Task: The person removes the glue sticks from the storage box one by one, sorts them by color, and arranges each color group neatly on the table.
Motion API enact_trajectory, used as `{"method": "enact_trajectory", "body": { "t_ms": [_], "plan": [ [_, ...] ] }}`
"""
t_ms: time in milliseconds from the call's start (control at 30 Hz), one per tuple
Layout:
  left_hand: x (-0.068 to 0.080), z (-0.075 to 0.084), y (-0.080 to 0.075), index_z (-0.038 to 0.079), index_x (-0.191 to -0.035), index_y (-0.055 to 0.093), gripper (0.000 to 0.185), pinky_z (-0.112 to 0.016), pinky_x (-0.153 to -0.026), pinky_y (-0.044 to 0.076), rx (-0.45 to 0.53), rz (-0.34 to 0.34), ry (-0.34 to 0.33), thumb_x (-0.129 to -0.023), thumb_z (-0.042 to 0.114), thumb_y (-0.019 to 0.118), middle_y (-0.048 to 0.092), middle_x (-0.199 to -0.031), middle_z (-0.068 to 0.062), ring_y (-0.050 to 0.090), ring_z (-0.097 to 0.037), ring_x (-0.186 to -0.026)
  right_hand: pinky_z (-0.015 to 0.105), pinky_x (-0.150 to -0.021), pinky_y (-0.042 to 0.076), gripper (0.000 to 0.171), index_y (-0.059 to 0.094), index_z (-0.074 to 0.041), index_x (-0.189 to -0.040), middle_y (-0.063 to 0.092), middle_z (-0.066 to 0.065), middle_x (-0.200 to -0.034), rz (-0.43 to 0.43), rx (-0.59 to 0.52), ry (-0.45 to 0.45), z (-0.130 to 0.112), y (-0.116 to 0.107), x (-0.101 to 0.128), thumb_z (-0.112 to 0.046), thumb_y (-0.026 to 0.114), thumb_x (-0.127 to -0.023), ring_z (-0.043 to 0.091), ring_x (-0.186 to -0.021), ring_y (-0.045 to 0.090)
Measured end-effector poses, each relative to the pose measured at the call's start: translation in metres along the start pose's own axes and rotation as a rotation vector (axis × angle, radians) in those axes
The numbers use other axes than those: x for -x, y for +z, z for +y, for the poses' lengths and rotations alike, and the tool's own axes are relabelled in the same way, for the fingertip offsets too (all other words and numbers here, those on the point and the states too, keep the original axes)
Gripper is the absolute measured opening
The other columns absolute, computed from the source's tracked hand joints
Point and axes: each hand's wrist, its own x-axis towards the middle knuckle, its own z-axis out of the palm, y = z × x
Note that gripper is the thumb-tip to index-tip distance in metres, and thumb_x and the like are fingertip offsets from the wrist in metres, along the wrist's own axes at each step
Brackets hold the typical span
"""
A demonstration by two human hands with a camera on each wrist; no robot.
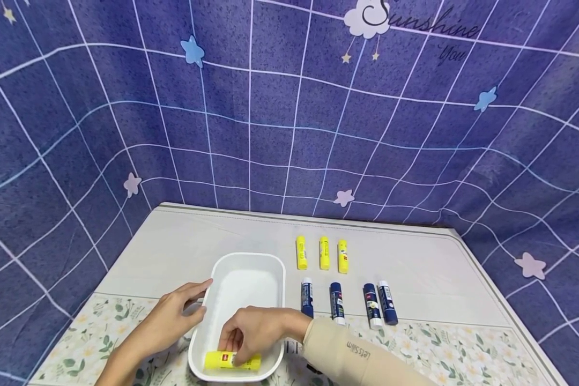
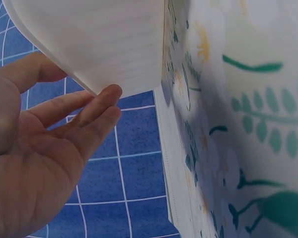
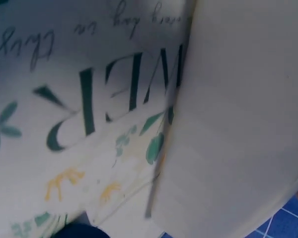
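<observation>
In the head view, a white plastic tray (image 1: 243, 261) stands near the front of the table. My right hand (image 1: 258, 332) reaches into its near end and holds a yellow glue stick (image 1: 214, 359), which lies crosswise close to the tray floor. My left hand (image 1: 166, 321) is at the tray's left side, fingertips touching the rim. The left wrist view shows the left hand's fingers (image 2: 109, 94) fairly straight against the tray's outer wall (image 2: 104, 44). In the right wrist view the tray wall (image 3: 238, 99) fills the right part; the right hand's grip is not seen there.
Right of the tray, three yellow glue sticks (image 1: 324, 253) lie in a row at the back. Several dark blue glue sticks with white ends (image 1: 336, 303) lie in front of them. A floral cloth (image 1: 444, 348) covers the near table; a blue curtain (image 1: 289, 134) hangs behind.
</observation>
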Motion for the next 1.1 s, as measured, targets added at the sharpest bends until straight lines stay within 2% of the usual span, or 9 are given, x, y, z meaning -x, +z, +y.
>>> {"method": "enact_trajectory", "body": {
  "t_ms": [200, 367, 567, 867, 1100],
  "plan": [
    [-0.001, 0.000, 0.001, 0.000, -0.148, 0.054, 0.055, -0.045, -0.101, 0.060, -0.005, 0.003, 0.003, -0.095, 0.005, 0.068, 0.062, -0.141, -0.020, 0.066, -0.036, -0.125, 0.008, -0.080, 0.056, 0.026, 0.074, -0.009, -0.110, 0.068, -0.014, -0.090, 0.104, -0.057, -0.003, 0.003, -0.011, 0.007, -0.007, 0.081, -0.086, -0.008, -0.081, 0.060],
    [-0.001, 0.000, 0.001, -0.001, -0.148, 0.054, 0.055, -0.045, -0.101, 0.061, -0.015, 0.006, 0.005, -0.095, 0.004, 0.068, 0.062, -0.141, -0.019, 0.067, -0.035, -0.124, 0.011, -0.080, 0.058, 0.024, 0.074, -0.007, -0.106, 0.070, -0.010, -0.090, 0.203, -0.176, 0.017, 0.005, -0.020, 0.013, -0.003, 0.081, -0.083, -0.004, -0.081, 0.063],
    [0.000, 0.001, 0.001, -0.001, -0.148, 0.053, 0.056, -0.044, -0.101, 0.061, -0.012, 0.001, -0.006, -0.095, 0.005, 0.069, 0.062, -0.141, -0.020, 0.066, -0.036, -0.124, 0.013, -0.079, 0.059, 0.024, 0.074, -0.006, -0.105, 0.070, -0.006, -0.090, 0.300, -0.253, 0.047, 0.001, -0.037, 0.022, -0.002, 0.082, -0.083, 0.002, -0.082, 0.065],
    [-0.001, 0.001, 0.002, -0.001, -0.147, 0.054, 0.056, -0.044, -0.101, 0.061, -0.016, 0.018, -0.005, -0.094, 0.004, 0.070, 0.062, -0.140, -0.020, 0.067, -0.035, -0.123, 0.018, -0.081, 0.061, 0.028, 0.073, -0.003, -0.112, 0.071, 0.003, -0.100, 0.418, -0.389, 0.063, 0.004, -0.062, 0.036, 0.001, 0.080, -0.085, 0.012, -0.091, 0.066],
    [-0.001, 0.002, 0.002, 0.000, -0.149, 0.052, 0.057, -0.044, -0.103, 0.060, -0.016, -0.007, -0.021, -0.096, 0.007, 0.069, 0.061, -0.141, -0.020, 0.066, -0.037, -0.126, 0.019, -0.079, 0.059, 0.031, 0.072, 0.001, -0.117, 0.069, 0.006, -0.101, 0.504, -0.439, 0.083, 0.019, -0.072, 0.042, 0.001, 0.078, -0.086, 0.013, -0.091, 0.063]
  ]
}}
